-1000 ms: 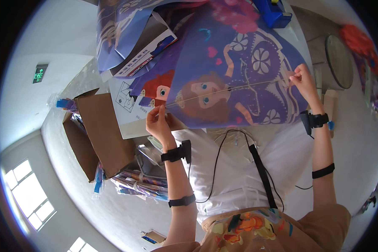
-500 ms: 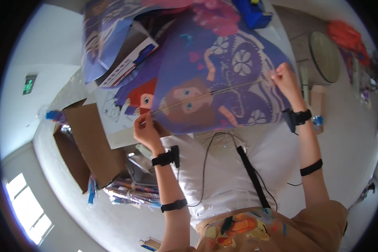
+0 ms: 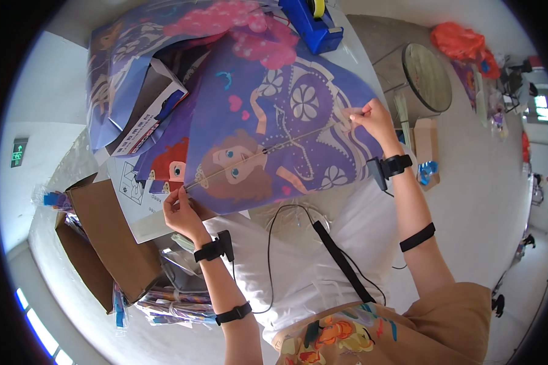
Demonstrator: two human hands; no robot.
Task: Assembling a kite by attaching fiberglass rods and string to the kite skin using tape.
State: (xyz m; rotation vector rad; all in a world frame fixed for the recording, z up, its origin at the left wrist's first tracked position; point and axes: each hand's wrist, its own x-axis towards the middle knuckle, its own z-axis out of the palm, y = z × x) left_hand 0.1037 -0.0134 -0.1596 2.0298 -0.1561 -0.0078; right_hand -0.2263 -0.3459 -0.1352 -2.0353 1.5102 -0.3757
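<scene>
A thin rod runs slantwise across a purple printed sheet with a cartoon princess figure on it. My left hand pinches the rod's left end at the sheet's near left corner, by the tiara. At the other end, near the hem of the printed dress, the fingertips of my right hand are pinched together on the rod. Whether they also grip the sheet, I cannot tell. Under the left part of the sheet, a red-haired cartoon print shows.
A blue tape dispenser stands at the table's far side. Left of the sheet lies a white box. An open cardboard box and bundled wrapped packets are below left. A round stool stands right, beyond a small carton.
The whole view has shifted, so the table and both hands appear further left and slightly lower. Both hands keep their pinch at the rod's two ends.
</scene>
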